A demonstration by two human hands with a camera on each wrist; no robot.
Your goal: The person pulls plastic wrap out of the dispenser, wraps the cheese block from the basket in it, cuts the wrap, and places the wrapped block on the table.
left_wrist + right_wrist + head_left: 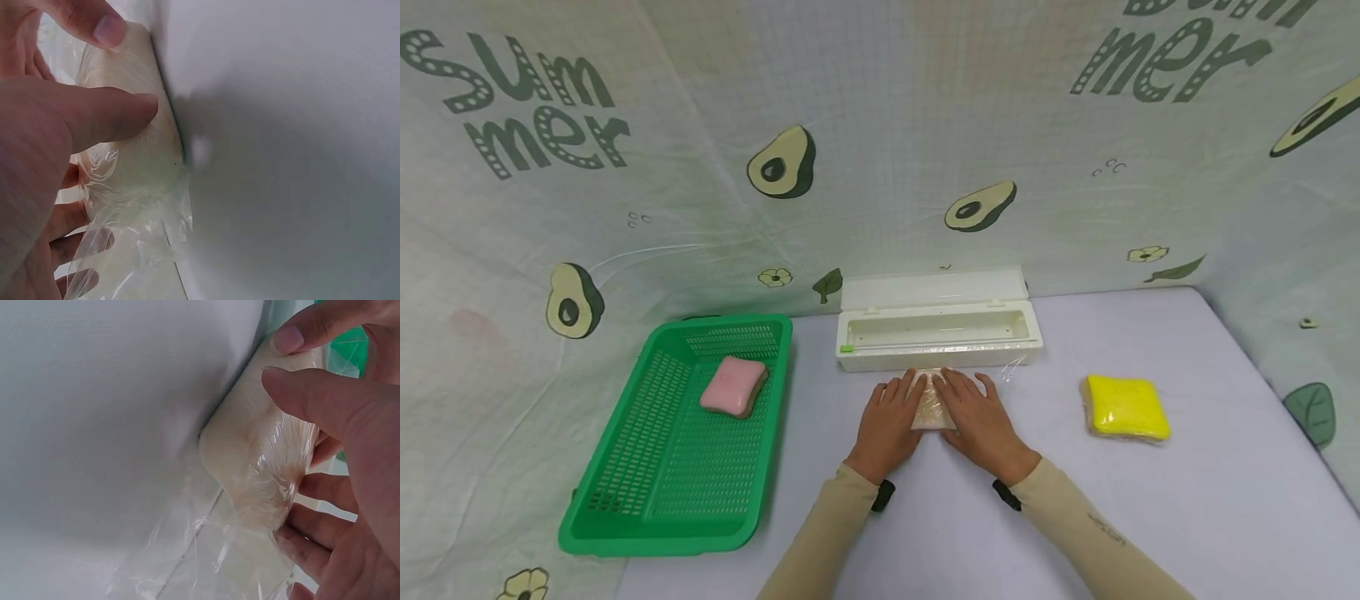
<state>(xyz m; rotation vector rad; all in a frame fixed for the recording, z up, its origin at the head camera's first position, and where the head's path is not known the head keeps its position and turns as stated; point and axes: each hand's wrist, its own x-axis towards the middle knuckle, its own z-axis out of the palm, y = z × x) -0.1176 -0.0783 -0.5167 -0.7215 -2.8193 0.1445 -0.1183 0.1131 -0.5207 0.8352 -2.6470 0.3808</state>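
Note:
A pale cushion-shaped block (932, 411), tan in places, stands between both hands with clear cling film about it. My left hand (884, 431) grips its left side; in the left wrist view the thumb (119, 115) lies on the near face. My right hand (988, 431) grips the right side, its thumb (300, 394) against the same face. Loose film (212, 550) trails off the block's end. Just beyond the fingertips is a white film dispenser box (940, 358), its lid (932, 292) raised and film along its front edge.
To the left, a green plastic basket (771, 467) holds a pink cushion-shaped block (733, 386). A yellow block (1126, 407), shiny as if wrapped, lies on the white table (1225, 500) at right. A printed cloth (880, 125) hangs behind.

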